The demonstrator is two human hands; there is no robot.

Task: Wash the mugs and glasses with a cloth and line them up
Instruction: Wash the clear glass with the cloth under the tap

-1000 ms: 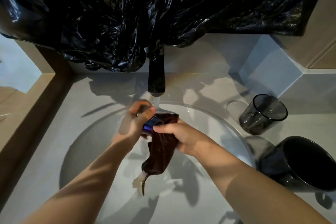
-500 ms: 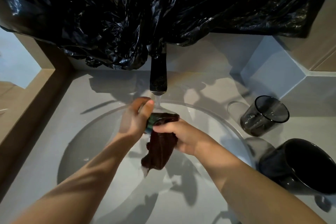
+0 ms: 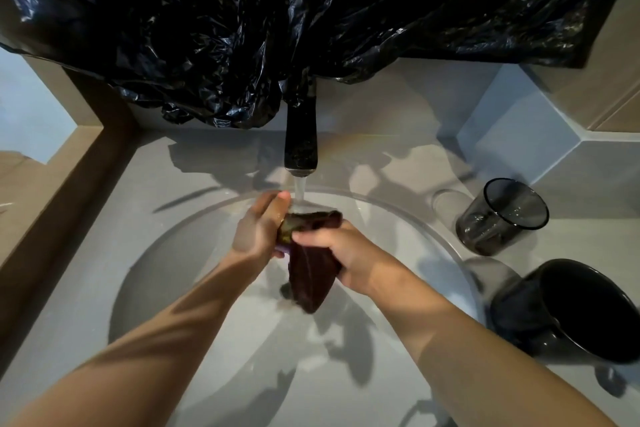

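Note:
Over the round sink basin (image 3: pixel 194 253), under running water from the black tap (image 3: pixel 300 146), my left hand (image 3: pixel 258 232) grips a small glass (image 3: pixel 288 229), mostly hidden by fingers and cloth. My right hand (image 3: pixel 341 255) grips a dark brown cloth (image 3: pixel 311 274) wrapped over the glass, its wet end hanging down into the basin. A smoked glass tumbler (image 3: pixel 502 218) stands upright on the counter at the right. A black mug (image 3: pixel 575 312) sits nearer me on the right.
A crumpled black plastic sheet (image 3: pixel 277 17) hangs across the wall above the tap. A wooden ledge (image 3: pixel 59 184) borders the grey counter on the left. A pale angled block (image 3: pixel 512 121) stands behind the tumbler.
The glass has turned in my left hand, its blue side giving way to a greenish one. The hanging cloth end has swung and bunched up shorter under my right hand.

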